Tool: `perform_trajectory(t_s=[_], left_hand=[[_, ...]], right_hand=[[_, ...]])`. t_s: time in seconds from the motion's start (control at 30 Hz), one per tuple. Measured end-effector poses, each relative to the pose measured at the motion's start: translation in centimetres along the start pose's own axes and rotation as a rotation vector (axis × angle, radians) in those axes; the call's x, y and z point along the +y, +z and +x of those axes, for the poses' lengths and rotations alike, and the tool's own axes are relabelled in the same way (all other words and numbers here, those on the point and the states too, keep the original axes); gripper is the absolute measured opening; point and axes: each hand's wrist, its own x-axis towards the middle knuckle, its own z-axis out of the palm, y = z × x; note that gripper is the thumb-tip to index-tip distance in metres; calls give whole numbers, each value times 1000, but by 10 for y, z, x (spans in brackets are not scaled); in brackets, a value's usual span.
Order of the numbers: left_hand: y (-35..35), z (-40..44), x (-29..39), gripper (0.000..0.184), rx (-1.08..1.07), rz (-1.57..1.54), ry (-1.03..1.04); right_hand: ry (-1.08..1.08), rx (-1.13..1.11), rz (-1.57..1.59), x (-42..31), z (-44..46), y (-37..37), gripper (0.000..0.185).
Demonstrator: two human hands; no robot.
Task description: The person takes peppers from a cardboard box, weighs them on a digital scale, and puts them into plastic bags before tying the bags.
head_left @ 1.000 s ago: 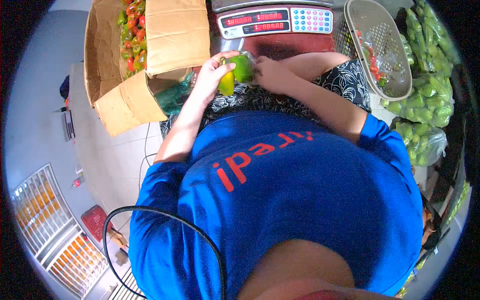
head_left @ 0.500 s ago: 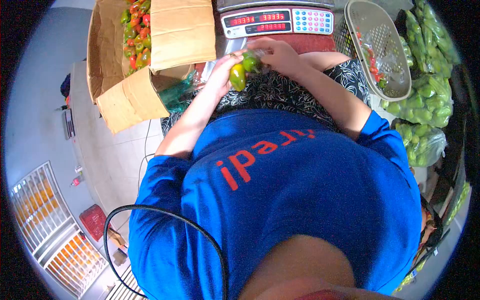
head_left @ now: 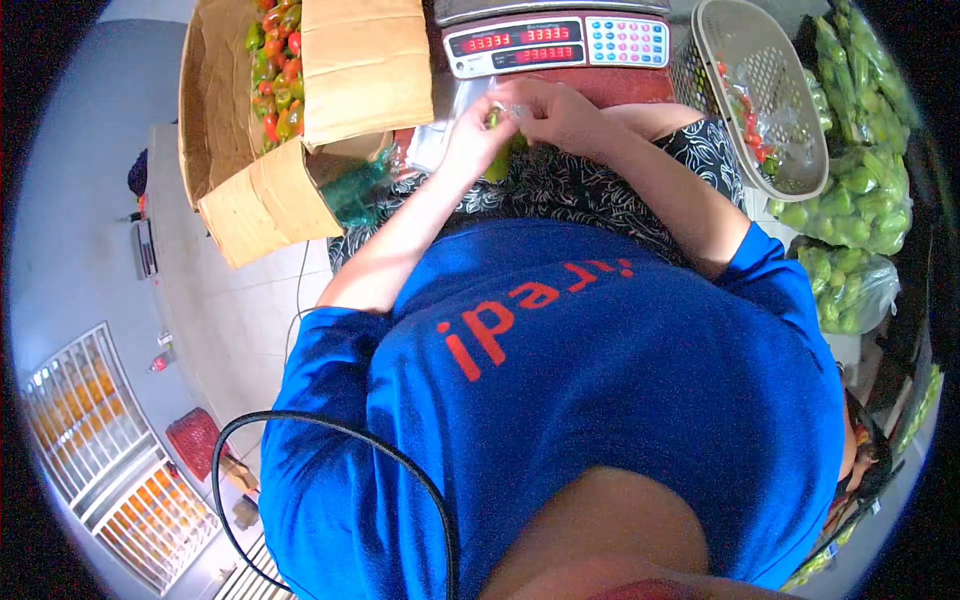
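Note:
My left hand (head_left: 476, 130) and my right hand (head_left: 560, 115) meet above my lap, fingers closed and almost touching. Between them they pinch the clear plastic of a small bag (head_left: 511, 110). Green peppers (head_left: 499, 165) hang below the fingers, mostly hidden by my hands. Just beyond the hands stands a digital scale (head_left: 555, 48) with lit red digits. Whitish plastic (head_left: 432, 148) lies beside my left wrist.
At left, an open cardboard box (head_left: 365, 75) holds many red and green peppers (head_left: 283, 85). A grey perforated basket (head_left: 808, 150) at right contains bagged red peppers (head_left: 750, 130). Bags of green vegetables (head_left: 865, 205) stand beyond it. Dark green netting (head_left: 360, 185) hangs near the box.
My hands have come closer together, fingertips meeting at the plastic. The peppers, plainly visible before at my left hand, now hang lower and are largely covered.

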Motion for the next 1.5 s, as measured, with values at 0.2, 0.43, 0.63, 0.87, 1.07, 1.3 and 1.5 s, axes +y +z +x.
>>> perform_trajectory(t_s=[0.2, 0.43, 0.63, 0.87, 1.07, 1.3, 1.5], left_hand=[[0, 0, 25, 33, -26, 681, 88], [-35, 5, 33, 39, -129, -588, -448], [-33, 2, 47, 42, 36, -1253, -384], [-10, 7, 28, 46, 155, -962, -142], [23, -1, 35, 66, 385, 22, 249], [11, 0, 33, 64, 237, 652, 466], [-5, 5, 38, 50, 235, 823, 602]], right_hand=[[-146, 19, -139, -7, -3, -6, 41], [166, 92, 105, -28, -4, -17, 36], [25, 140, 52, -12, -2, -9, 36], [98, 132, 181, 2, -1, -6, 41], [-52, 134, 51, -1, 0, -7, 42], [44, 130, -8, -21, -5, -17, 47], [-101, 130, -150, -26, -5, -27, 45]])
